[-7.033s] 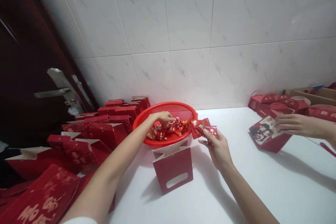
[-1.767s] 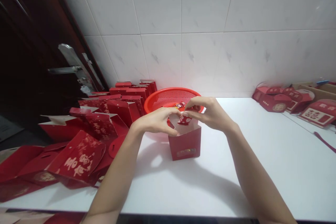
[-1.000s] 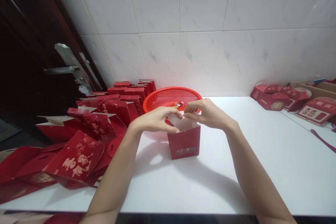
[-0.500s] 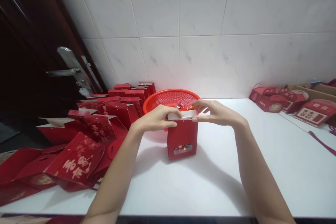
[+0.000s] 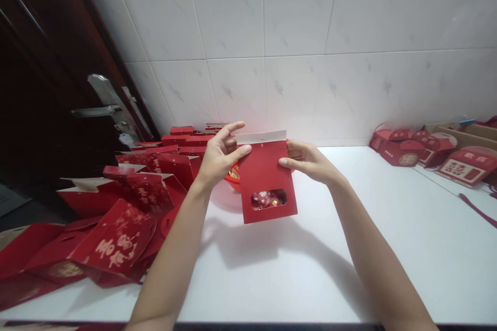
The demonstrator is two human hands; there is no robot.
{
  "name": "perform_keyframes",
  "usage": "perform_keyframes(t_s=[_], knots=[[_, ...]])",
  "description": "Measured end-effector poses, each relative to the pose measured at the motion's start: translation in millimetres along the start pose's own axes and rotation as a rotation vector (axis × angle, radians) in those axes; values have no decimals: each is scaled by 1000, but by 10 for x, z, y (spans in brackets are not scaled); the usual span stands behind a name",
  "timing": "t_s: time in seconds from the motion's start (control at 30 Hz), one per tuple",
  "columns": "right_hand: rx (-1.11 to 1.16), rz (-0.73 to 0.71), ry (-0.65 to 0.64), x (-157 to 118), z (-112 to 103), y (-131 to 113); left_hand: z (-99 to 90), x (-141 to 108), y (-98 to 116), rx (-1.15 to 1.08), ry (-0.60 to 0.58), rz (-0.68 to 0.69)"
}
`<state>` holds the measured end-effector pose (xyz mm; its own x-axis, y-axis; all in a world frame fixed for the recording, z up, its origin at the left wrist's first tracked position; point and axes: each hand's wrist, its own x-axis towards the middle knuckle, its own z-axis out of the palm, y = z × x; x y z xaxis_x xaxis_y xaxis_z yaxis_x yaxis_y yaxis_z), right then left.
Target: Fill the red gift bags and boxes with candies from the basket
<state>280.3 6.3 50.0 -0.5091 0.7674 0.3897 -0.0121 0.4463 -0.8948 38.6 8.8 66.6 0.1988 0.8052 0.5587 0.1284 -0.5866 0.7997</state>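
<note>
A red paper box [image 5: 266,173] with a white strip along its top edge is held up over the white table [image 5: 310,279]. Wrapped sweets show through the window low on its front. My left hand [image 5: 223,158] grips the box's upper left side, thumb on the front and index finger raised. On the right edge, my right hand [image 5: 308,162] holds it with the thumb in front and the other fingers behind. The red plastic basket [image 5: 233,178] is mostly hidden behind the box.
Many red paper boxes [image 5: 116,240] crowd the left side, some with open tops. At the back right lie more red boxes [image 5: 402,151], a cardboard carton [image 5: 446,133] and a dark red ribbon [image 5: 477,211]. A tiled wall [image 5: 295,88] rises behind the table.
The red box has been lifted off the table toward me and tilted, so it looks larger and covers most of the basket. Both hands have moved from its top flap to its sides.
</note>
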Motion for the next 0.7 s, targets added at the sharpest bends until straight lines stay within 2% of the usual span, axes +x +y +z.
perform_keyframes(t_s=[0.13, 0.3, 0.4, 0.57, 0.7], knots=[[5, -12, 53, 1, -23, 7, 44, -8, 33, -20, 13, -36], [59, -69, 241, -9, -82, 0, -27, 4, 43, -86, 17, 103], [67, -113, 294, -5, -83, 9, -77, 19, 18, -140, 21, 130], [109, -141, 216, 31, 18, 8, -20, 14, 9, -75, 54, 57], [101, -127, 172, 60, 96, 29, 54, -23, 60, -79, 23, -24]])
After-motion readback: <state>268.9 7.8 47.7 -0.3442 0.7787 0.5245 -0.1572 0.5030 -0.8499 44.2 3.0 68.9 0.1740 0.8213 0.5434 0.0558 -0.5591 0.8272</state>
